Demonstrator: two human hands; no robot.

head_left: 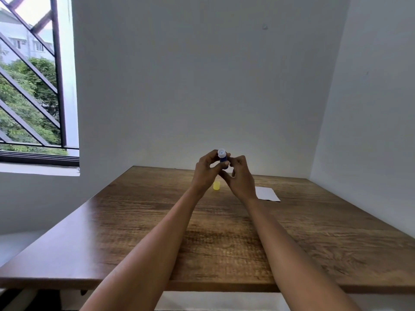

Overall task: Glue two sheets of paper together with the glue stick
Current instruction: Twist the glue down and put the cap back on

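Both hands hold an uncapped glue stick (222,158) above the table (134,221)
Left hand (205,173) and right hand (240,178) pinch it; yellow cap (216,185) below, paper (267,193) lower right; next, probably twist glue up

- Single view, head-worn wide-angle camera; it looked forward and slightly down across the wooden table (157,221) from beyond its near edge.
- It faced the far wall, with a barred window (33,86) at upper left.
- Both forearms reached from the bottom of the frame; the hands stood small, above the table's far half.
- No second view shared the scene.
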